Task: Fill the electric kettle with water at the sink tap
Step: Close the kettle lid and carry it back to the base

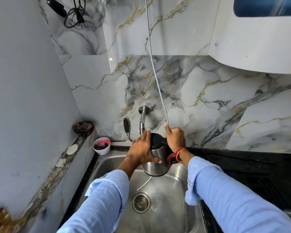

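The left hand (141, 148) lies spread flat on the steel side of the electric kettle (155, 157), fingers reaching up to the black lid, while the right hand (175, 137) is closed around the handle and seems also to pinch the thin white tube (155, 73) that hangs from above. The kettle is held between both hands over the sink (175, 190), just below the tap (142, 121). I think the lid must open and the mouth come under the spout, kept upright. Right of the right hand runs a dark desk (242, 157); behind are marble tiles.
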A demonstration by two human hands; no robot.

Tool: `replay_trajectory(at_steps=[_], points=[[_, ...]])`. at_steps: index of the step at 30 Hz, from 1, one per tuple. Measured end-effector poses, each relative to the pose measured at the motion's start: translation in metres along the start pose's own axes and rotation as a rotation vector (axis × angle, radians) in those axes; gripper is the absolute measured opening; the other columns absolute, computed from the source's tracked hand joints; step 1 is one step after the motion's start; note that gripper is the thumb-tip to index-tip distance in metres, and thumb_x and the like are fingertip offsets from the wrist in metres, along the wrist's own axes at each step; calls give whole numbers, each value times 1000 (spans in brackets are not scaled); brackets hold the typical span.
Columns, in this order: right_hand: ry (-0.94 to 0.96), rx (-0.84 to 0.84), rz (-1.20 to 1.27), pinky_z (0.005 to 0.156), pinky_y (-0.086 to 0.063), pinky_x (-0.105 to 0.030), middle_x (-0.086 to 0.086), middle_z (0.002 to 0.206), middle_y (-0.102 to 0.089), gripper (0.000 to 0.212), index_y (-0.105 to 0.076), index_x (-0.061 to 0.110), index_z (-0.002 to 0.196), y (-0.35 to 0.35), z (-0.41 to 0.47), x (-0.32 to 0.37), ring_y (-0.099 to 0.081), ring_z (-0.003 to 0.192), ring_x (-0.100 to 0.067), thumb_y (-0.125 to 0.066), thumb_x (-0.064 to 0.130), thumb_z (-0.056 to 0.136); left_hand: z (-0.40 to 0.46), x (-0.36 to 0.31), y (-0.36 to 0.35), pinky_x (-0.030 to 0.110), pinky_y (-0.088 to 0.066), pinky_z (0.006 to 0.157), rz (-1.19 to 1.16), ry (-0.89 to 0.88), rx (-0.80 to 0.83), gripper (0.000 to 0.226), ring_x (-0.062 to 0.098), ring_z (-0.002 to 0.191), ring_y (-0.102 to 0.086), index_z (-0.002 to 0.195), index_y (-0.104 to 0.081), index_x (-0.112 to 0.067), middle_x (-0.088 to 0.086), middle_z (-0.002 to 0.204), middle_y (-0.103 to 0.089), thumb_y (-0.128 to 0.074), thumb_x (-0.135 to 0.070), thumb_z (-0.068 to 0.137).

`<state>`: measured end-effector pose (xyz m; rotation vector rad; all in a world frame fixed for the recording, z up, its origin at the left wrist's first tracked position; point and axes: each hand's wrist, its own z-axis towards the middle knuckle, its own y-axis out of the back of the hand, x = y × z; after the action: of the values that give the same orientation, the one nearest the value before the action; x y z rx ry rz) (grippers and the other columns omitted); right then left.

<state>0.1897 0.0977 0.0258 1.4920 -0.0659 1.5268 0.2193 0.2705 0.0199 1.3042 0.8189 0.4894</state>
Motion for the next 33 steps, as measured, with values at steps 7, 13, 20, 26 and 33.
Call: replay_trajectory(at_steps=[7, 13, 20, 26, 33], points=[[5, 19, -25, 47, -26, -25, -13, 60, -55, 64, -39, 15, 47, 10, 4, -4, -51, 60, -30, -43, 60, 91, -10, -17, 5, 50, -42, 112, -98, 18, -5, 132, 40, 134, -45, 151, -28, -2, 18, 150, -43, -86, -71, 54], [19, 32, 14, 49, -30, -31, -2, 42, -38, 62, -33, 9, 45, 42, 4, -16, -37, 44, -21, -48, 46, 93, -6, -43, -1, 45, -41, 109, -70, -7, -84, 132, 36, 128, -46, 150, -31, 0, 19, 139, -52, -82, -75, 53], [221, 224, -76, 57, -37, -36, 2, 58, -39, 49, -42, 11, 61, 136, 15, -86, -40, 57, -16, -63, 48, 84, 18, -146, -33, 48, -51, 93, -48, -4, -129, 119, 33, 116, -48, 138, -41, -7, 10, 128, -53, -84, -69, 47], [203, 533, -119, 69, -45, -26, 2, 91, -55, 55, -50, 30, 94, 222, 16, -149, -54, 82, -12, -83, 55, 57, 24, -237, -62, 48, -52, 91, -6, 20, -115, 117, 32, 114, -50, 136, -42, -8, 10, 125, -54, -86, -67, 45], [175, 606, -154, 72, -35, -11, 13, 106, -49, 72, -52, 33, 118, 277, 3, -215, -52, 99, -7, -84, 54, 57, 17, -311, -101, 45, -51, 96, -25, 47, -59, 120, 32, 119, -49, 137, -42, -8, 10, 129, -54, -85, -71, 44]])
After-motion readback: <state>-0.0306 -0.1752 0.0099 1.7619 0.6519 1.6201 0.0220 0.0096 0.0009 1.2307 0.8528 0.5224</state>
